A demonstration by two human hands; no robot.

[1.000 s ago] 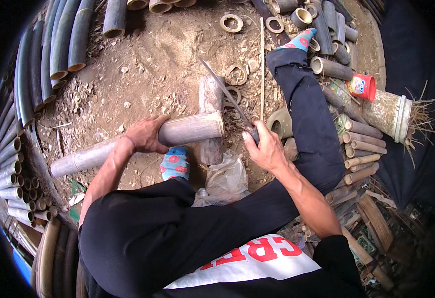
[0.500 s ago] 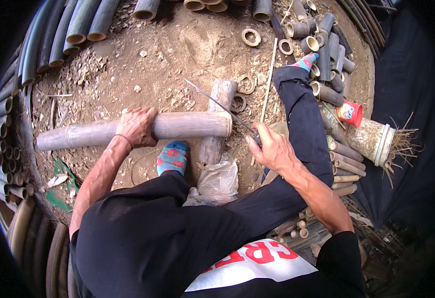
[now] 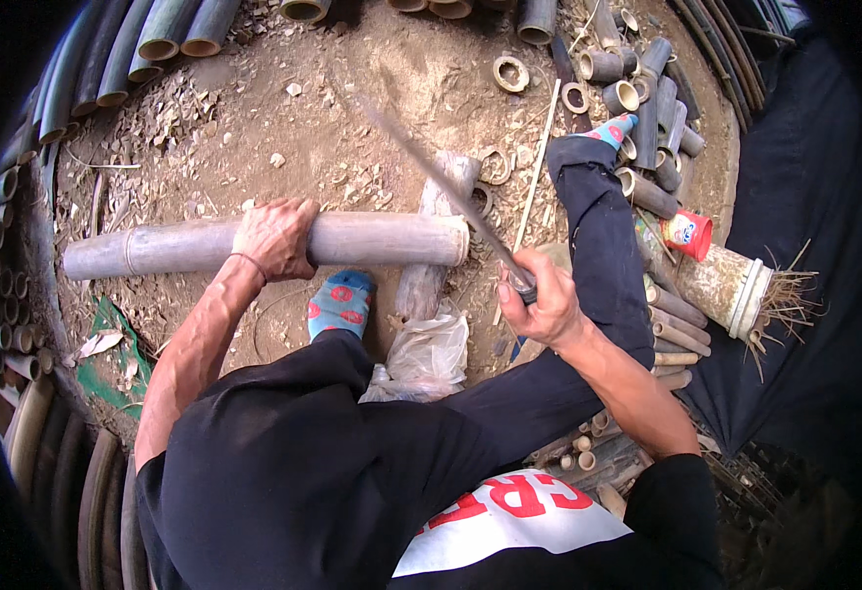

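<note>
A thick grey bamboo pole (image 3: 372, 239) lies crosswise in front of me, its right end resting on a short wooden block (image 3: 421, 285). My left hand (image 3: 275, 239) is closed over the pole near its middle, fingers wrapped round the far side. In my right hand (image 3: 544, 298) is the dark handle of a long, narrow-bladed knife (image 3: 441, 177). The blade slants up and to the left, smeared by motion. It passes in front of the pole's cut right end; whether it touches cannot be told.
Cut bamboo rings (image 3: 510, 74) and short bamboo pieces (image 3: 644, 193) lie at the far right, by a red container (image 3: 687, 234). Bamboo poles (image 3: 116, 69) are stacked along the left. A plastic bag (image 3: 431, 352) sits by my foot (image 3: 341, 303); wood chips litter the dirt floor.
The knife has swung, its blade now blurred and nearer the camera, with my right hand turned and slightly lower. The pole has shifted slightly, my left hand still on it.
</note>
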